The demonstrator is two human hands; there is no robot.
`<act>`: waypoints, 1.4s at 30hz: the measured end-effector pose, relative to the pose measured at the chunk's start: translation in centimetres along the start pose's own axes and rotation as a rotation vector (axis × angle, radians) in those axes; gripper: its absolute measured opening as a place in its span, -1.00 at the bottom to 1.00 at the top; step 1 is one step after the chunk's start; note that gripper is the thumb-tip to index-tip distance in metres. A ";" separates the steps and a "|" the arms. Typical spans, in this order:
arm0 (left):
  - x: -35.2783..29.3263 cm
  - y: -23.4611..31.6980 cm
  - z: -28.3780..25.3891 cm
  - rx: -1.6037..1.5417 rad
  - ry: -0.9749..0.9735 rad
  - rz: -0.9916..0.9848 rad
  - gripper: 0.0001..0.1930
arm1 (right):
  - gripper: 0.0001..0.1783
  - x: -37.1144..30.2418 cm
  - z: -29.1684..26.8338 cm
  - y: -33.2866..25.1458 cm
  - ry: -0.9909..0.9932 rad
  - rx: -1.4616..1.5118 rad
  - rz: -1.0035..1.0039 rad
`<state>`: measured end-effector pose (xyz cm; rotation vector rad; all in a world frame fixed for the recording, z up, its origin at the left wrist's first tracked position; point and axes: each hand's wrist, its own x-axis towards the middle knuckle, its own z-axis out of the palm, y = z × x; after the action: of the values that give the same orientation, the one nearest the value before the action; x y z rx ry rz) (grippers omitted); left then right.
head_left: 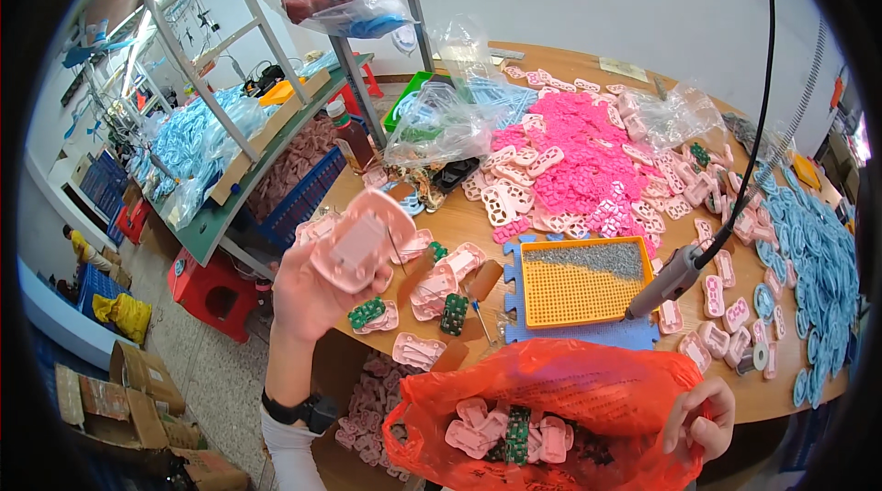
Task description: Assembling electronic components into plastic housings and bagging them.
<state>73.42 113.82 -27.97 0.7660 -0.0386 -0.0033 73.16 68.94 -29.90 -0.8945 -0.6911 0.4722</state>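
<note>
My left hand (301, 296) is raised at the left of the table, its fingers closed around a pink plastic casing (360, 241). The casing is held tilted, well above the tabletop. At the lower right, my right hand (709, 416) grips the rim of a red plastic bag (570, 372), keeping its mouth spread. Inside the bag lie several pink casings (473, 427) and green circuit boards (516, 436). On the table beyond the bag are more pink casings (420, 349), with a green circuit board (454, 315) among them.
An electric screwdriver (671, 280) hangs on a black cord over a yellow tray (583, 307) of screws on a blue mat (542, 337). Bright pink parts (579, 151) are heaped behind it, light blue rings (818, 261) at the right. A bottle (353, 137) stands far left.
</note>
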 end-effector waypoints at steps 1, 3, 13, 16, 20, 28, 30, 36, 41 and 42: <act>-0.7 -0.4 0.6 -0.094 -0.035 -0.054 -0.38 | -0.74 0.0 0.0 -0.2 0.002 -0.010 -0.005; -2.3 -1.3 1.0 -0.244 -0.091 -0.128 -0.38 | -0.74 0.0 0.0 0.2 -0.009 0.008 -0.017; -4.6 -11.5 3.0 0.694 -0.767 -0.752 -0.54 | -0.74 0.4 0.3 0.4 -0.050 0.074 -0.020; -3.5 -12.4 2.2 0.974 -0.775 -0.753 -0.54 | -0.73 1.2 0.2 0.0 -0.093 0.054 0.028; 1.2 -6.6 1.2 1.163 -0.487 -0.542 -0.67 | -0.73 1.2 -0.5 0.1 -0.095 0.025 0.054; 18.9 2.6 -25.6 1.352 0.786 0.137 -0.54 | -0.74 1.8 -1.2 0.6 -0.038 0.000 0.053; 21.9 1.2 -28.9 1.454 0.866 0.187 -0.48 | -0.63 3.2 -0.4 0.2 -0.026 -0.064 0.078; 25.1 -5.2 -25.7 1.289 0.801 0.507 -0.63 | -0.68 2.6 -1.0 0.3 0.122 -0.118 0.089; 21.7 3.4 -32.9 0.926 0.624 0.364 -0.64 | -0.68 2.9 -1.0 0.3 0.033 -0.052 0.105; 22.5 1.3 -31.2 0.903 0.604 0.341 -0.64 | -0.68 2.9 -1.3 0.5 0.051 -0.094 0.114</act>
<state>97.05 135.94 -48.75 1.6243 0.4319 0.6039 76.06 70.38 -29.81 -1.0357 -0.6214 0.5200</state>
